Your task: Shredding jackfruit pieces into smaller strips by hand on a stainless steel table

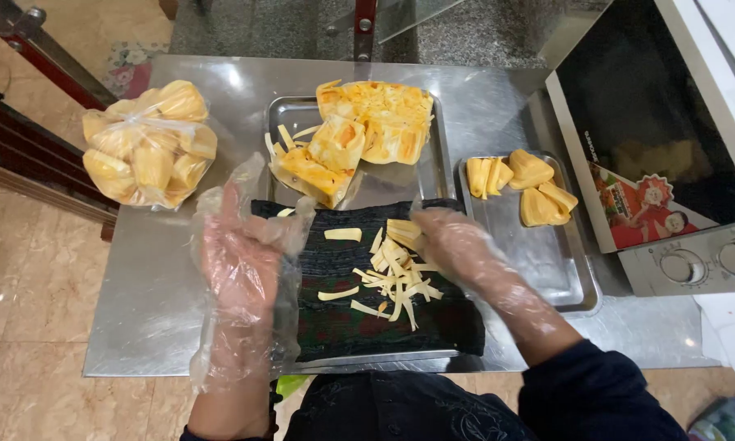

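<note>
Clear bag of yellow fruit pods (149, 144) far left on steel worktop (163, 302); red-pictured sticker (639, 211) on oven door. Gloved left hand (238, 260) open, empty; right hand (459, 245) open over pale strips (394, 279).

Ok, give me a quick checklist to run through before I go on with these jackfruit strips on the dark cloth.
1. Gloves on both hands: ok. The left hand and right hand both wear clear plastic gloves.
2. Hands free: ok; neither grips anything, as far as shows.
3. Pale strips kept on the dark cloth: ok, all lie on it.
4. Room in the right tray: ok; yellow bulbs fill only its far end.
5. Jackfruit chunks inside the middle tray: ok.
6. Bag of bulbs closed: cannot tell.
</note>
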